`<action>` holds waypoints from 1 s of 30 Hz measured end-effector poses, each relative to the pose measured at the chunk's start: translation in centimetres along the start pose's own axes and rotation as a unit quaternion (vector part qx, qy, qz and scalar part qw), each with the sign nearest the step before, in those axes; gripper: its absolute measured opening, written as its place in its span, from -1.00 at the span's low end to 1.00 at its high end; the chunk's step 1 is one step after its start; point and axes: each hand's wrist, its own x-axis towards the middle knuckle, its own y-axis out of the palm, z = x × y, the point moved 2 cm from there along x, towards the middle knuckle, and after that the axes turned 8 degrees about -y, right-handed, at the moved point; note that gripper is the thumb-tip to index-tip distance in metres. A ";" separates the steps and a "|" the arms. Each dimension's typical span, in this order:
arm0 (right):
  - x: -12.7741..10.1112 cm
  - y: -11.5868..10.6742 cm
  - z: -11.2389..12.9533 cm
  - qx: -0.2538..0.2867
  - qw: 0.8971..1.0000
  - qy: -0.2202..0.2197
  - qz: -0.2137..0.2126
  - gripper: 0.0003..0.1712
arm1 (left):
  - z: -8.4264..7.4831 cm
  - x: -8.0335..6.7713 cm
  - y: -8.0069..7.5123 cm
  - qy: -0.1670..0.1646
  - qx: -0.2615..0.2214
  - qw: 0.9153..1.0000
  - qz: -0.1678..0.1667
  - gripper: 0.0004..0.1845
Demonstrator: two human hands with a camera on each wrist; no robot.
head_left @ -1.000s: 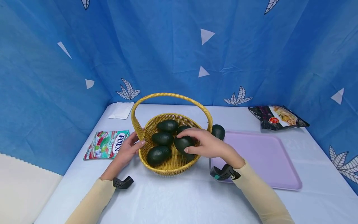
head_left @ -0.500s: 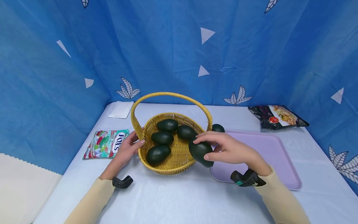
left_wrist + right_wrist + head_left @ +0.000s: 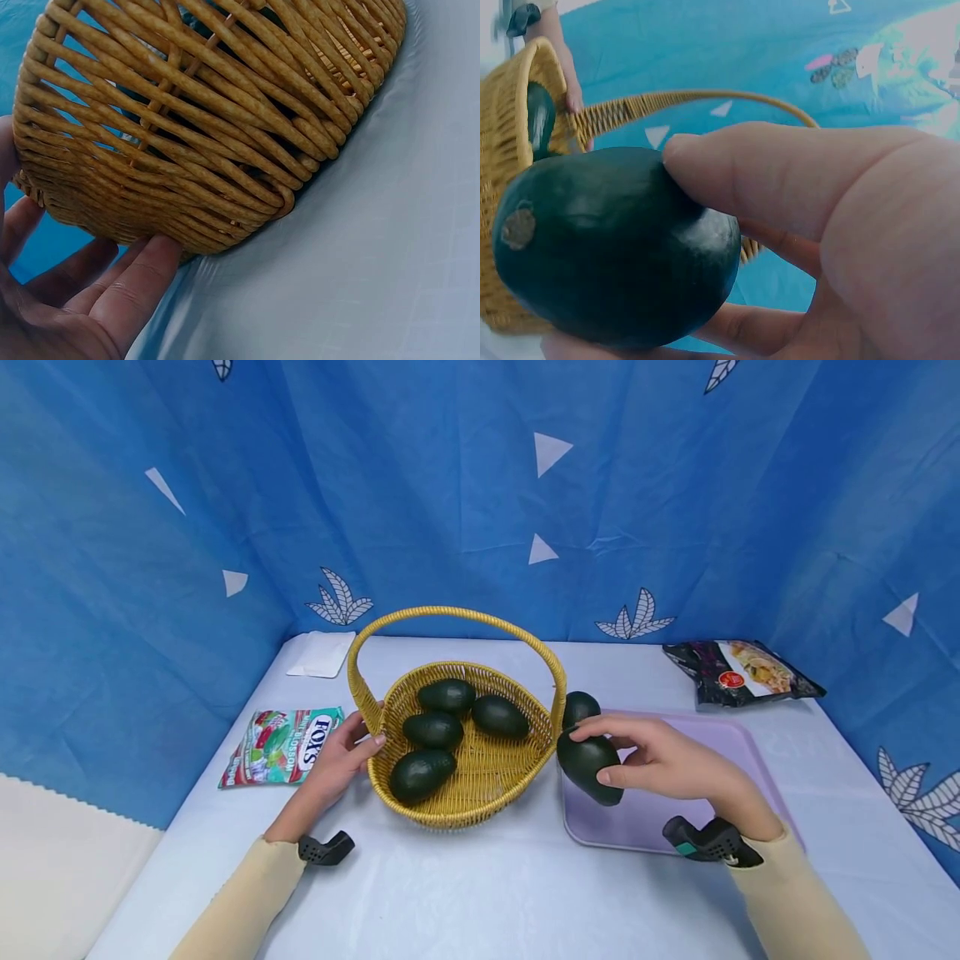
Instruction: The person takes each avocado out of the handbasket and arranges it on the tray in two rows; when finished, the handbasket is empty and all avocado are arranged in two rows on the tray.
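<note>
While left grip [image 3: 337, 764] pinches basket [image 3: 487, 781] at its 9 o'clock, right grip [image 3: 667, 762] pinches avocado [image 3: 585, 763] off basket's 3 o'clock.

Basket [image 3: 465, 815]: on the table [image 3: 465, 893], between the candy bag [image 3: 283, 747] at left and the tray [image 3: 637, 828] at right.
Basket contents: four avocados [image 3: 433, 731]; three in a row from back to front along the left, one to the right of that row.
Left hand [image 3: 341, 767]: at the basket's left side.
Right hand [image 3: 663, 762]: right of the basket, around the held avocado [image 3: 590, 766], over the tray's left part.
Loose avocado [image 3: 581, 707]: behind the held avocado, at the tray's back left corner.
Flat packet [image 3: 322, 654]: behind the candy bag.
Pouch [image 3: 742, 673]: behind the tray.
Curtain [image 3: 450, 502]: behind the table.
</note>
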 end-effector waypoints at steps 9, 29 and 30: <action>-1.7 -1.8 -1.6 -0.031 0.997 0.062 -0.041 -0.50 | 0.0 -0.2 0.0 0.003 -0.007 1.000 0.004 -0.33; -4.0 -5.7 -9.1 -0.030 0.969 0.212 -0.120 -0.37 | 0.0 -0.1 -0.1 0.016 0.001 1.000 0.002 -0.34; -4.0 -5.8 -9.5 -0.027 0.968 0.217 -0.123 -0.37 | 0.0 -0.1 -0.1 0.016 0.001 1.000 0.002 -0.34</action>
